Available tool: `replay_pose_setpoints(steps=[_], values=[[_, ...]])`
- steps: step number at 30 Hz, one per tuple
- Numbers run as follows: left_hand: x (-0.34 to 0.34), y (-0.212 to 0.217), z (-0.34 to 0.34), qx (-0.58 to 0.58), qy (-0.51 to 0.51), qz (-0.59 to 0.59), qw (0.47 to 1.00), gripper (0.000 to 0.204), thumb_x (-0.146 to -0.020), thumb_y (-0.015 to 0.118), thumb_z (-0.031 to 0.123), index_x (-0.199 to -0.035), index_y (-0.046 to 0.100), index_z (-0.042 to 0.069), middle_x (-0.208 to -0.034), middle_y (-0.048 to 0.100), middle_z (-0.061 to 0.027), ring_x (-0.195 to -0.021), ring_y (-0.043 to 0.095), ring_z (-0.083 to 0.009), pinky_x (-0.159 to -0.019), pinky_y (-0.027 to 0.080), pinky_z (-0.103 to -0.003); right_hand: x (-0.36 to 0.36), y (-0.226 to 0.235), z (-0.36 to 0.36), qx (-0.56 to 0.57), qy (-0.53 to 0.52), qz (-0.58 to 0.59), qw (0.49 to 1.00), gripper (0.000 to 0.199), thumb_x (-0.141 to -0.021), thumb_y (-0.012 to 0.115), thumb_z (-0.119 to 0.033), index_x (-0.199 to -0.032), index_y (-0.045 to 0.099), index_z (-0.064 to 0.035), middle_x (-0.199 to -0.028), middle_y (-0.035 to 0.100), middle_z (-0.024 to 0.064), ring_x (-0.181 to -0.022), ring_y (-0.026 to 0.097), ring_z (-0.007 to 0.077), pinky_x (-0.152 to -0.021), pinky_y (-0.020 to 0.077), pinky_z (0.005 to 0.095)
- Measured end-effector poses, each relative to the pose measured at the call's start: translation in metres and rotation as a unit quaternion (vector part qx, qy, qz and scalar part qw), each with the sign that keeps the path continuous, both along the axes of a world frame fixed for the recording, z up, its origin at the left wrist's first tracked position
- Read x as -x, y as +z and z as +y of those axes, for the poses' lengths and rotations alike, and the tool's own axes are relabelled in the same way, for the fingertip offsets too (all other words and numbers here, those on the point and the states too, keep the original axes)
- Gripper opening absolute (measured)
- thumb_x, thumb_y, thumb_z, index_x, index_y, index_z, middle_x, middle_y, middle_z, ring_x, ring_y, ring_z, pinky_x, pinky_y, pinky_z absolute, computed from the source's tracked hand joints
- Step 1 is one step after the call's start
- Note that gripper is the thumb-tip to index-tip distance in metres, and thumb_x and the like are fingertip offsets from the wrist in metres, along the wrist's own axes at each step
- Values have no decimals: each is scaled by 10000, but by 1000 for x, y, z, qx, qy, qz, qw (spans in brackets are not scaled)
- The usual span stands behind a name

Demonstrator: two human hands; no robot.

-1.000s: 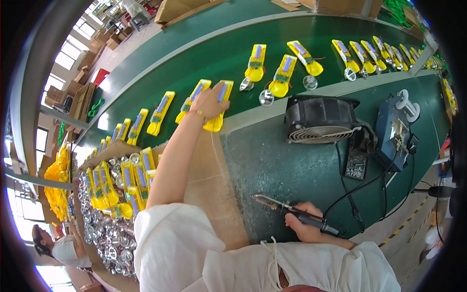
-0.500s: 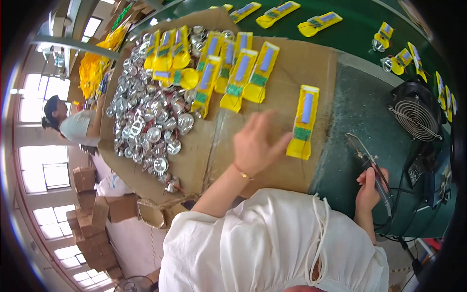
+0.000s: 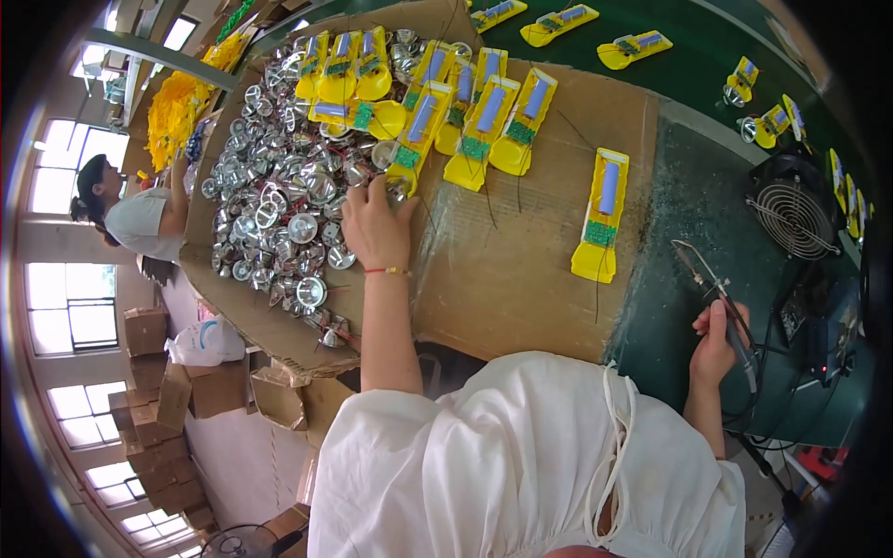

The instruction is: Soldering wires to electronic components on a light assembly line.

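Observation:
My left hand (image 3: 377, 231) is at the right edge of a pile of silver reflector cups (image 3: 270, 209), with thumb and fingers bent around one reflector cup (image 3: 397, 192), partly hidden by the fingers. My right hand (image 3: 718, 339) grips a soldering iron (image 3: 735, 346), its thin bent tip pointing up and left over the green bench. Between the hands, a yellow flashlight housing (image 3: 593, 263) lies alone on the cardboard; it carries a purple battery cell (image 3: 609, 189), a green circuit board (image 3: 600, 233) and loose dark wires. More such housings (image 3: 484, 130) lie beside and over the pile.
A flattened cardboard sheet (image 3: 521, 298) covers the green bench (image 3: 674, 195). On the right stand a round fan with a wire guard (image 3: 791, 221) and a dark soldering station (image 3: 823, 349). Yellow pieces lie along the green far strip (image 3: 688, 79). Another person (image 3: 139, 219) is at the left.
My left hand has swung left from beside the lone housing to the reflector pile and closed around a cup. My right hand still holds the soldering iron. The view has shifted slightly.

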State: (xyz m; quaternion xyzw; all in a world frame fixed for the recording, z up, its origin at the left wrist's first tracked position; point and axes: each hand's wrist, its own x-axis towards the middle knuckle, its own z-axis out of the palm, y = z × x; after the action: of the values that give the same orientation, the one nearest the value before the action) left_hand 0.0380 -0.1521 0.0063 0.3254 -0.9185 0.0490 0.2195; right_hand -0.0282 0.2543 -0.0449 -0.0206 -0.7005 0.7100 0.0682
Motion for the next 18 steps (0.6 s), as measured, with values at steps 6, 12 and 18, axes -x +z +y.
replay_pose_setpoints(steps=[6,12,18], values=[[-25,11,67,-37,-230,-1,973,438,-633,692,161,-1056,579,152,-968,521,-56,-890,503,-243,-772,397,-379,-2,4,-1,16,-4,-11,1000,136,-827,575,-112,-872,515,2,-613,526,49,-511,493,92,-467,381,186],[-9,13,102,-51,-408,-107,905,422,-639,648,132,-1050,559,152,-1068,498,-48,-1019,469,-230,-851,356,-382,-1,17,-13,13,22,-13,1000,144,-818,588,-94,-897,526,8,-622,551,60,-518,519,96,-479,401,189],[10,11,100,-328,-277,9,903,272,-647,735,225,-815,639,34,-811,588,-96,-831,535,-256,-692,445,-350,-11,20,-8,18,24,-16,999,163,-814,591,-100,-893,515,21,-631,556,77,-508,517,105,-478,411,201]])
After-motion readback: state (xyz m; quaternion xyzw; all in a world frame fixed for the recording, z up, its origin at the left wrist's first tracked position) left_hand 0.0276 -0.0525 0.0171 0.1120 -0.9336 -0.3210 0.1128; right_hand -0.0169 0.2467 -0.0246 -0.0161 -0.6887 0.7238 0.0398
